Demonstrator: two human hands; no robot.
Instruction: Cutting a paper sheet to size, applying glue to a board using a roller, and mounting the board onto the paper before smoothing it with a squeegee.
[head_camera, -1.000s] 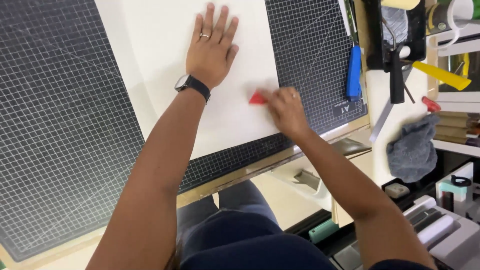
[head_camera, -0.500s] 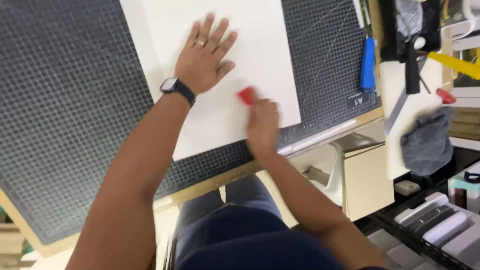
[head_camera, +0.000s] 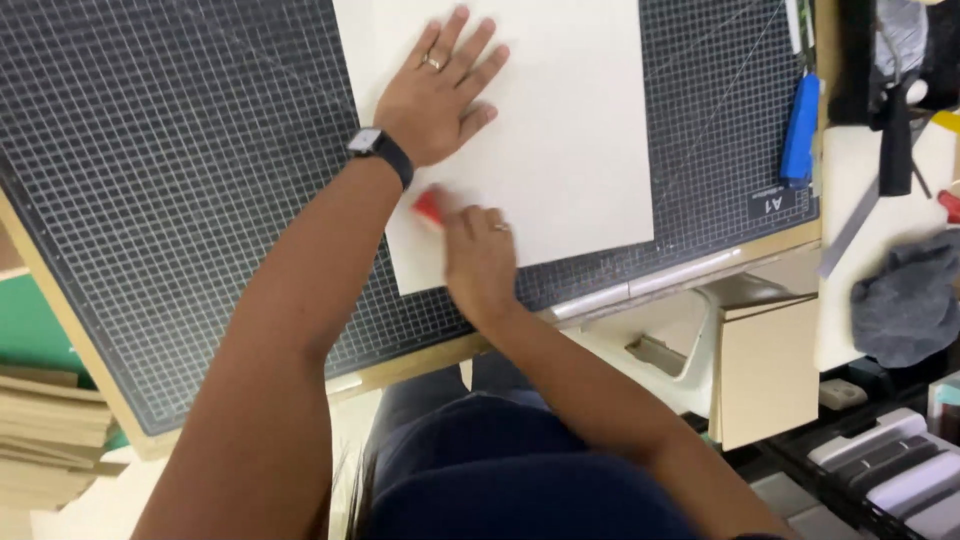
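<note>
One cream sheet (head_camera: 560, 150) lies on one gridded cutting mat (head_camera: 200, 200); the left hand (head_camera: 435, 95) rests flat on the sheet with fingers spread, gripping nothing, while the right hand (head_camera: 480, 255) is closed over one small red tool (head_camera: 428, 207) just below the left wrist, near the sheet's lower left edge. One blue-handled tool (head_camera: 801, 130) lies well to the right of the held tool, at the mat's edge, beyond it one grey cloth (head_camera: 905, 300). The red tool is mostly covered by the fingers, so its kind cannot be told, and the sheet's top is cut off.
</note>
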